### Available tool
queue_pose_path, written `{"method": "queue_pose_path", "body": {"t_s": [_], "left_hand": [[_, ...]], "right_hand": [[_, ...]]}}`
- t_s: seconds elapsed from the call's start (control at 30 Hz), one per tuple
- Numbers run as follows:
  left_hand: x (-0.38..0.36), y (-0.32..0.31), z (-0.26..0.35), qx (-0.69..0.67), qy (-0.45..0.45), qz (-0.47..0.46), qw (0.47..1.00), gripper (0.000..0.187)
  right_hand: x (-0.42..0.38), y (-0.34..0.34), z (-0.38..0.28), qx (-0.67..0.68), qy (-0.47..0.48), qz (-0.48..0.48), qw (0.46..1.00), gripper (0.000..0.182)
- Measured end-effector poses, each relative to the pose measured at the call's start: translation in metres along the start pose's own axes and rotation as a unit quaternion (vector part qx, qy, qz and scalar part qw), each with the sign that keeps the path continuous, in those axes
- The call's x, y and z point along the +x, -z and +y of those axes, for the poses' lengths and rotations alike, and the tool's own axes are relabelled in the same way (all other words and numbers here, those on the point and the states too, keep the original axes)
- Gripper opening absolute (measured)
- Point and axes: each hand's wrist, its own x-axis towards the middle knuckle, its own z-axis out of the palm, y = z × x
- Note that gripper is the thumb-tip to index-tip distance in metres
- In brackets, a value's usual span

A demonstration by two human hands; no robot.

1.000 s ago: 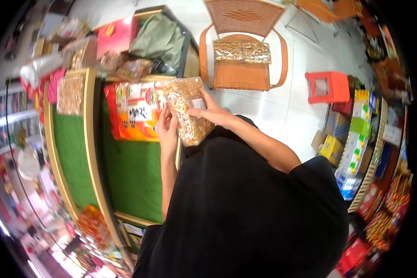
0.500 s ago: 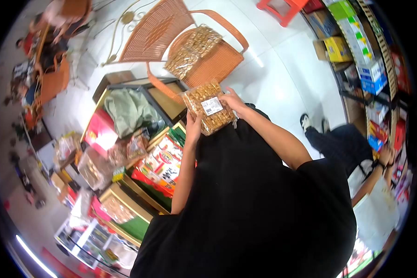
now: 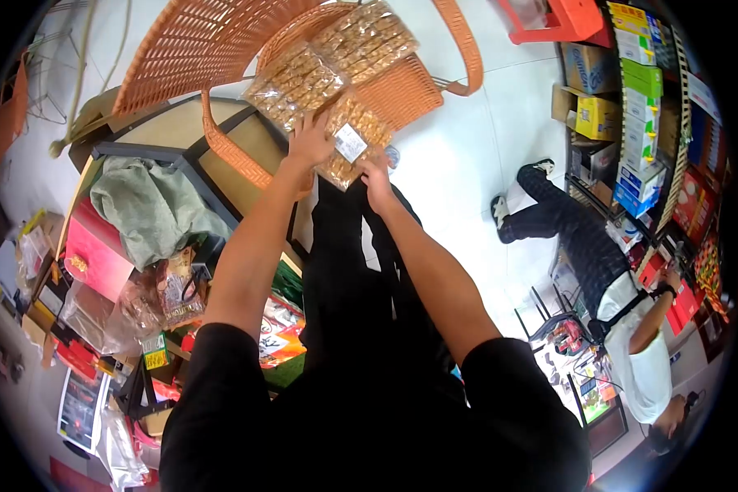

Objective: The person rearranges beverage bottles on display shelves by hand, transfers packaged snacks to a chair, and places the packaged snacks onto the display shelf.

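Note:
My left hand and my right hand both grip a clear bag of brown snacks with a white label. I hold it out with stretched arms over the front edge of an orange wicker chair. Two more clear snack bags lie on the chair's seat, right above the held bag. My left hand touches the nearer of them.
A low table at left holds a green cloth, a red box and packets. Another person in a white top squats at right by shelves of boxed goods. A red plastic stool stands at the top.
I have turned from the table toward the chair and stretched both arms out. The bag has gone from chest height to the chair's seat edge, next to the bags lying there.

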Motion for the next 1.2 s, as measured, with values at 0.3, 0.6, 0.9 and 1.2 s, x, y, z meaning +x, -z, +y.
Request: {"method": "queue_pose_path", "body": {"t_s": [0.3, 0.6, 0.9, 1.2], "left_hand": [[-0.019, -0.014, -0.020, -0.096, -0.024, 0.010, 0.995, 0.048], [-0.084, 0.010, -0.020, -0.167, -0.017, -0.138, 0.976, 0.025], [-0.130, 0.089, 0.147, -0.168, -0.191, -0.096, 0.962, 0.026], [-0.474, 0.274, 0.448, -0.426, -0.617, -0.330, 0.573, 0.049]], "right_hand": [[0.003, -0.009, 0.018, -0.164, 0.134, -0.159, 0.964, 0.028], [-0.074, 0.125, 0.019, -0.118, 0.050, 0.018, 0.992, 0.020], [-0.163, 0.273, 0.098, -0.123, 0.186, 0.187, 0.957, 0.022], [-0.225, 0.392, 0.232, 0.103, 0.183, 0.400, 0.892, 0.016]]}}
